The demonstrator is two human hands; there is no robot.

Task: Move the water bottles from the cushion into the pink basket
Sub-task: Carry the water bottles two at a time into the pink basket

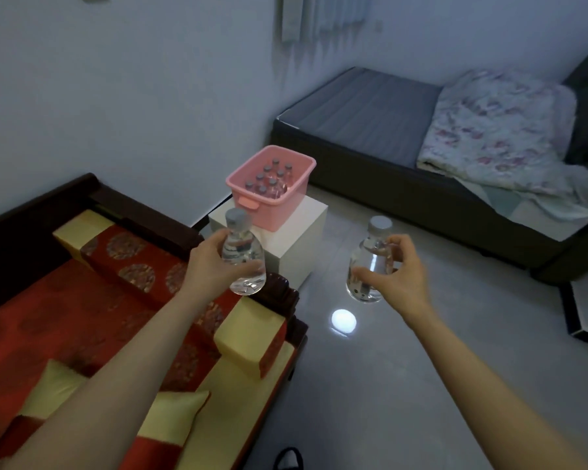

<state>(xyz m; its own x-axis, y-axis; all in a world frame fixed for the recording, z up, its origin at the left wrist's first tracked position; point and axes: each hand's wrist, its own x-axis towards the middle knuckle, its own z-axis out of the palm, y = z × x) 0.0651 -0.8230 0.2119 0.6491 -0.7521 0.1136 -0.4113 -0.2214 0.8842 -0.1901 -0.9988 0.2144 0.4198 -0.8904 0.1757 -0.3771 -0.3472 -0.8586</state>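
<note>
**Two bottles held in the air, short of the basket**

The left hand grips one clear water bottle; the right hand grips a second bottle. At 12 o'clock from the left bottle, the pink basket rests on a white cube tabletop and contains several capped bottles. The red cushion lies at 8 o'clock.

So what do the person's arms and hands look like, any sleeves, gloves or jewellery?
Both forearms are bare as far as the frame shows, with no sleeves visible. The left hand and right hand wear no gloves, and no rings, watch or bracelets can be seen.
</note>
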